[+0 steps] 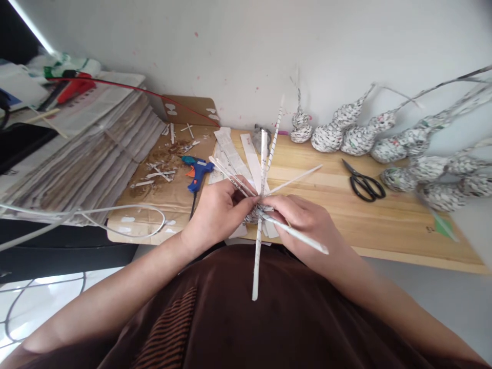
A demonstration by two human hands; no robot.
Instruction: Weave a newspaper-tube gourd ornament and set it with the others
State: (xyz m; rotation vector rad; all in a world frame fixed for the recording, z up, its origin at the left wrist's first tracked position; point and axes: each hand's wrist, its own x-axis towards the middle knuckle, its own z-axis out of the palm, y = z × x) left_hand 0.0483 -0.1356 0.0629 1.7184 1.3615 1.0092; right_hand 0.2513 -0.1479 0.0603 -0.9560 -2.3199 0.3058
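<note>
1. Your landmark is the blue glue gun [198,174], lying on the brown cardboard [177,204].
2. The woven paper piece [251,217] is in your hands, to the right of the glue gun and nearer to you; rolled paper tubes [258,261] stick out from it in several directions.
3. Your left hand [216,209], just on the near side of the glue gun, pinches the piece between thumb and forefinger where the tubes meet.
4. Your right hand [303,219], farther right of the glue gun, has its fingers bent against the piece; its thumb is hidden, so I cannot tell whether it pinches.
5. Flat paper strips [235,154] lie just right of the glue gun, small paper scraps [164,173] to its left.
6. The black scissors [365,185] rest well right of the glue gun, with gourd-shaped woven pieces [357,139] behind them and to their right.
</note>
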